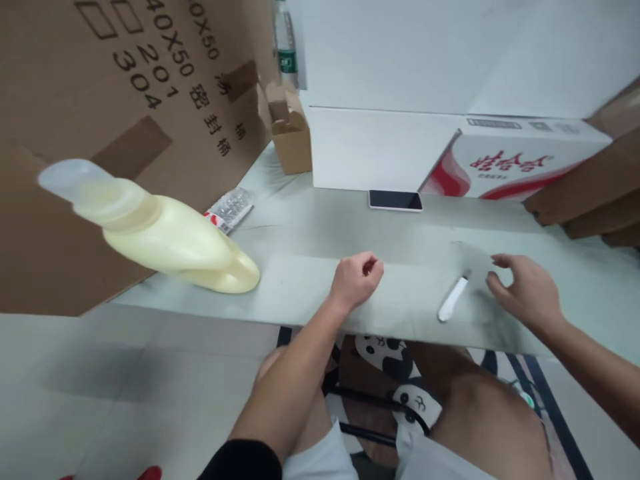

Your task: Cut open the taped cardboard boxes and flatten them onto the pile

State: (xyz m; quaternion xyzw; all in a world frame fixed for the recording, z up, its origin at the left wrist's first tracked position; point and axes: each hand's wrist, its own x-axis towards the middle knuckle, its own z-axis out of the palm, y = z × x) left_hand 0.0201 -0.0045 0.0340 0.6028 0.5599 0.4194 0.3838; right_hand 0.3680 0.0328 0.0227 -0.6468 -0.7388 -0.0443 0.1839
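Observation:
My left hand [357, 277] is curled into a loose fist above the pale green tabletop [300, 280]. Whatever its fingers may hold is hidden. To the right, my right hand [527, 290] hovers with thumb and fingertips apart and nothing between them. Just left of those fingers lies a white-handled spatula [453, 300], its handle pointing toward me. Its thin, broad blade blends into the tabletop, so its outline is faint.
At left stands a pale yellow bottle [185, 247] with a translucent cap, before a large cardboard box [60, 107]. A foil packet [231, 208] lies behind it. Farther back are a phone [395, 201], a small carton [293, 143], a water bottle [287, 50] and white boxes [370, 150].

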